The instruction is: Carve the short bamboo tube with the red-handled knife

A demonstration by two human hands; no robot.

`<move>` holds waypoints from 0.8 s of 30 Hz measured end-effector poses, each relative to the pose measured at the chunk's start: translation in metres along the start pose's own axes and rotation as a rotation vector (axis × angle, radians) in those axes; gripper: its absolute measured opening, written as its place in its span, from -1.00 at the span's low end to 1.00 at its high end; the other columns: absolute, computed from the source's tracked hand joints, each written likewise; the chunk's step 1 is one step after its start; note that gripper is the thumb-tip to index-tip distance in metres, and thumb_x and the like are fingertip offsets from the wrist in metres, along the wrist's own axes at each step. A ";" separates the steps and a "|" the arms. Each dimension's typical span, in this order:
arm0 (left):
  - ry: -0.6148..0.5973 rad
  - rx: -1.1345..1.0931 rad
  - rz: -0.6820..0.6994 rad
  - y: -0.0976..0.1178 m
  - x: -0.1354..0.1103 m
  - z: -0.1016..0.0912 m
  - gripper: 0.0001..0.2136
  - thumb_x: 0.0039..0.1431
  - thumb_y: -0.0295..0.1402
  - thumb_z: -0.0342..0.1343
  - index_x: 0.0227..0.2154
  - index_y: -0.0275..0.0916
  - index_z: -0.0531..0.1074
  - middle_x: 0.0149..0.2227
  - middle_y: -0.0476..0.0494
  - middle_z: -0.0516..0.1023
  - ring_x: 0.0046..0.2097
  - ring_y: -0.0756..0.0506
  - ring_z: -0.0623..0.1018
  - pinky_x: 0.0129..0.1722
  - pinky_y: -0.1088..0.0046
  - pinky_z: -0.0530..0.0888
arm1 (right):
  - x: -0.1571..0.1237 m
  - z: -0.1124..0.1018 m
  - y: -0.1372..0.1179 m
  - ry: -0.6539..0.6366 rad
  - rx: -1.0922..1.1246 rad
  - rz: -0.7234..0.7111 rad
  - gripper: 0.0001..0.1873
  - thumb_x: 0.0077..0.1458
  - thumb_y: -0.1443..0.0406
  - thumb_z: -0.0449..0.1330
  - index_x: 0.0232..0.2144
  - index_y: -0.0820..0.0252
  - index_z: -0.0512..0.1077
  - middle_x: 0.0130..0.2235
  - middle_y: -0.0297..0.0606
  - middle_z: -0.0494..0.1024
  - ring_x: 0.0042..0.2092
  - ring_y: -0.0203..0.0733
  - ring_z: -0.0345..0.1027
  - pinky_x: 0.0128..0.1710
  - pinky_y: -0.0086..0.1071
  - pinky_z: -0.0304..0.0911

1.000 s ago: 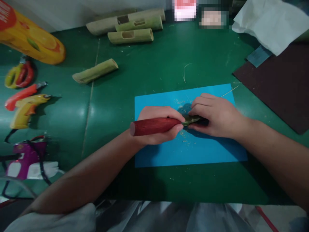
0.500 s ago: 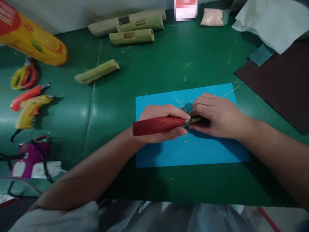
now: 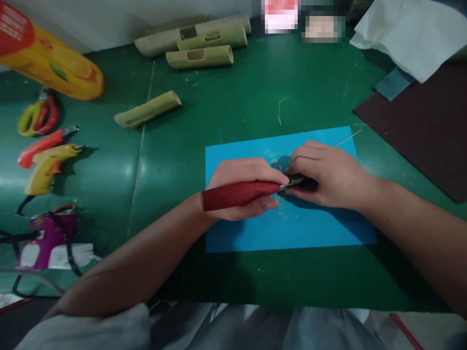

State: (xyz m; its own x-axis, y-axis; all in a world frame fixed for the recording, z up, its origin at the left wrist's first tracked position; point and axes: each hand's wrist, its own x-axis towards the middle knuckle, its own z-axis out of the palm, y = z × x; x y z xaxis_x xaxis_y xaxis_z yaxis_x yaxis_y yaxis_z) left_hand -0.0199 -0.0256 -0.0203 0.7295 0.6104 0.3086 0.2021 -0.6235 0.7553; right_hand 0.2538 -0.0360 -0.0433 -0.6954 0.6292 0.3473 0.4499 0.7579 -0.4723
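Note:
My left hand (image 3: 246, 171) is closed around a knife-like tool with a red wooden handle (image 3: 239, 196). Its fingers wrap one side and the thumb lies along the other. The handle points left, and a narrow metal part runs right toward my right hand (image 3: 330, 175). That hand is closed around a dark piece (image 3: 308, 182), mostly covered by its fingers, so its kind is unclear. The tool's tip meets this piece between both hands. Beneath them lies a blue sheet (image 3: 237, 238) sprinkled with pale shavings.
Several cut bamboo tubes (image 3: 200, 57) lie at the back, and a single bamboo piece (image 3: 148, 110) lies nearer. Left are scissors (image 3: 38, 116), a red-handled cutter (image 3: 44, 148), a yellow glue gun (image 3: 49, 167) and an orange bottle (image 3: 58, 58). A dark mat (image 3: 426, 131) occupies the right.
The left end of the red handle has swung slightly down and right, and my left thumb has shifted with it. My right hand stays nearly still.

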 end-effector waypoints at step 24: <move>0.122 -0.002 0.040 0.007 0.004 0.005 -0.90 0.38 -0.24 0.43 -0.13 -0.09 0.69 -0.24 -0.04 0.83 -0.33 -0.02 0.74 -0.29 0.49 0.63 | -0.001 0.001 0.002 -0.019 -0.024 0.009 -0.72 0.49 0.10 0.23 -0.24 0.11 0.54 -0.19 -0.13 0.61 -0.15 0.00 0.41 -0.14 -0.16 0.32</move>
State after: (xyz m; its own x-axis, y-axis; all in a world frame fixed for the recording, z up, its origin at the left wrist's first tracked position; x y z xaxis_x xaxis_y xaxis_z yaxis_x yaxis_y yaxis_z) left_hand -0.0124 -0.0303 -0.0166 0.6516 0.6405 0.4065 0.1734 -0.6474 0.7422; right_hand 0.2549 -0.0352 -0.0455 -0.7016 0.6328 0.3276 0.4692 0.7563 -0.4559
